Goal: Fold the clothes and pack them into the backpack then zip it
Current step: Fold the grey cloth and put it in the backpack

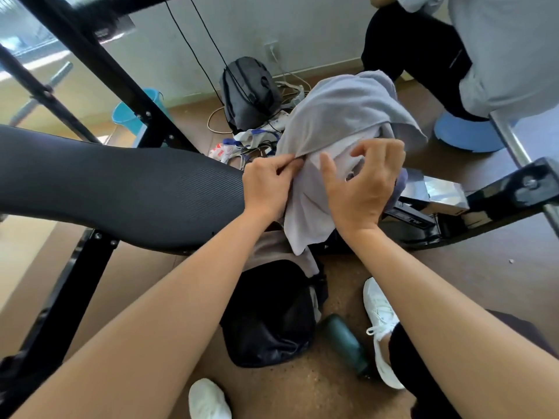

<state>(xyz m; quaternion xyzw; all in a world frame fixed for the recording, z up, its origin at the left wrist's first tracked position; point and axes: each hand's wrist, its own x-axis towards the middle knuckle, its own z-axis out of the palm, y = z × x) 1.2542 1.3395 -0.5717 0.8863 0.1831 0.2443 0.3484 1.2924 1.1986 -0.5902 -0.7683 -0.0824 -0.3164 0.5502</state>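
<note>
A pile of clothes lies over the end of a black padded bench [121, 182]: a grey garment [341, 113] on top and a white garment [305, 207] hanging under it. My left hand [269, 182] pinches the grey garment's hem where it meets the white one. My right hand [363, 182] rests on the white garment with its fingers spread and curled. A black backpack [269, 316] sits on the floor below the clothes, between my feet, with a beige garment [272, 246] hanging into its top.
A dark green bottle [344, 340] lies on the brown floor beside the backpack. A second grey backpack [248, 92], cables and loose items stand further back. Another person [484, 55] is at the top right. Black metal frame bars cross left and right.
</note>
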